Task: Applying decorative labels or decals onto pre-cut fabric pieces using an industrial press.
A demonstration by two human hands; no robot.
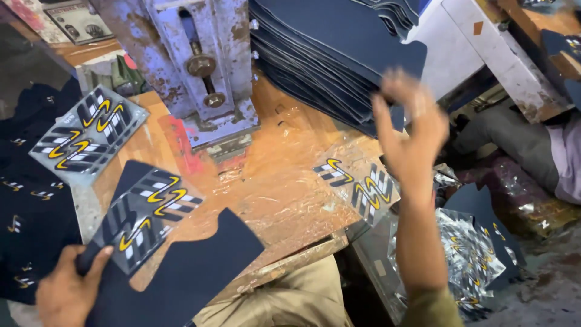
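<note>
left hand (63, 293) pinches striped sheet (145, 215); right hand (408, 130) open near dark stack (339, 48).

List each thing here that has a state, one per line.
left hand: gripping dark cut piece and transfer sheet
right hand: raised, fingers spread, holding nothing
dark piece stack: piled, leaning
press machine: rusty, nothing under it
</note>
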